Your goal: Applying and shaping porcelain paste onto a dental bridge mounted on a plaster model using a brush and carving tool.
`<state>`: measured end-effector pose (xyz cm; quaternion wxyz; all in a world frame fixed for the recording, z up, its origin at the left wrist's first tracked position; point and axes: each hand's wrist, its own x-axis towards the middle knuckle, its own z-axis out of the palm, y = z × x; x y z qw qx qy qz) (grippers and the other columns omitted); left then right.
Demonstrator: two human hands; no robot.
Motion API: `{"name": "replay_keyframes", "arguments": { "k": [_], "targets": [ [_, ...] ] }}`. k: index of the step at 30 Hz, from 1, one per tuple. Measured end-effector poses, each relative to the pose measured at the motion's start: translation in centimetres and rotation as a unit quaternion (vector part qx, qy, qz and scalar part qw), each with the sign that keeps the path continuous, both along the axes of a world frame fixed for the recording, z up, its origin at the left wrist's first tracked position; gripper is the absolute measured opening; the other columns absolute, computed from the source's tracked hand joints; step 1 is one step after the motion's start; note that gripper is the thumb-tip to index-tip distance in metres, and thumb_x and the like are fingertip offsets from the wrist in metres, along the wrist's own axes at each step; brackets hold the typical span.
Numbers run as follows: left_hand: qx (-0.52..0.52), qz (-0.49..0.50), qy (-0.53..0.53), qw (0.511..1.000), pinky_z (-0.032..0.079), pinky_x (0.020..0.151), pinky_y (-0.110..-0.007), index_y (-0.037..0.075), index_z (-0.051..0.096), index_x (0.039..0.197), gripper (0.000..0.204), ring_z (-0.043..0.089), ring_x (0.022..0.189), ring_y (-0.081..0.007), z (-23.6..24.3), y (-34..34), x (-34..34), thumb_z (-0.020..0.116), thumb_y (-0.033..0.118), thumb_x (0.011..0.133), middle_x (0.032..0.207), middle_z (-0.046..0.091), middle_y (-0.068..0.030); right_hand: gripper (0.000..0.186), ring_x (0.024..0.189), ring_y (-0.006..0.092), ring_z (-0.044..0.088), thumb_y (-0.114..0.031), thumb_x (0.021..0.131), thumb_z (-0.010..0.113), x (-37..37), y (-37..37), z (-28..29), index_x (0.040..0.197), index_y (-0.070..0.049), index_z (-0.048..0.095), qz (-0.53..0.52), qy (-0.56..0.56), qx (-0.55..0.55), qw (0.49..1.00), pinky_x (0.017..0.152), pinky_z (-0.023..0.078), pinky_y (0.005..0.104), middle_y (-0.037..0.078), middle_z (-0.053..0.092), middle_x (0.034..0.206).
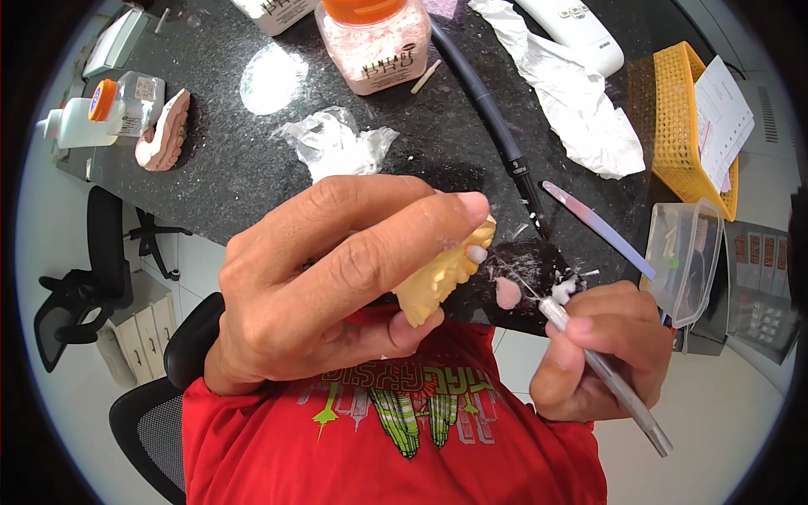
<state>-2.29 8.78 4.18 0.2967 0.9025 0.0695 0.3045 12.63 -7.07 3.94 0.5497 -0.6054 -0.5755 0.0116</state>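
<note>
My left hand (337, 269) is closed around a yellow dental cast (431, 290), thumb beneath and fingers over the top. A single whitish tooth (476, 253) stands out on the cast's edge, facing my right hand. In my right hand (606, 345) a craft knife (608, 374) with a knurled metal handle is gripped, its thin blade pointing up and left toward that tooth. Blade and tooth look close, but whether they touch I cannot tell. Below the blade on the dark worktop lie a pink lump (507, 293), a white lump (565, 289) and scattered white shavings.
Beyond my hands are crumpled clear film (337, 139), a jar of pink powder (374, 50) and a black handpiece (484, 97). Tissue (589, 135), a pastel file (599, 229), a yellow basket (676, 126) and a clear box (686, 261) sit right. A pinkish dental model (165, 135) stands left.
</note>
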Motion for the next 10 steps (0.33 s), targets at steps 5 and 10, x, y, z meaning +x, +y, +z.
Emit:
{"name": "replay_keyframes", "arguments": {
  "k": [5,10],
  "targets": [
    [-0.004,0.019,-0.009,1.0,0.053,0.065,-0.032,-0.002,0.064,0.107,0.062,0.064,0.078,-0.0245,0.0,-0.33,0.2,0.083,0.027,0.055,0.09,0.066,-0.0151,0.022,0.049,0.0145,0.048,-0.002,0.069,0.06,-0.01,0.0,0.18,0.091,0.001,0.055,0.025,-0.022,0.006,0.999,0.047,0.039,0.0237,0.008,0.053,0.064],
    [0.002,0.017,-0.008,1.0,0.052,0.066,-0.032,-0.002,0.063,0.11,0.068,0.064,0.079,-0.0256,-0.15,-0.46,-0.08,0.084,0.031,0.054,0.096,0.066,-0.0145,0.022,0.05,0.0154,0.051,-0.003,0.07,0.06,-0.13,0.27,0.22,0.092,0.0,0.056,0.03,-0.053,-0.022,0.998,0.047,0.041,0.0238,0.01,0.056,0.065]
  ]
}}
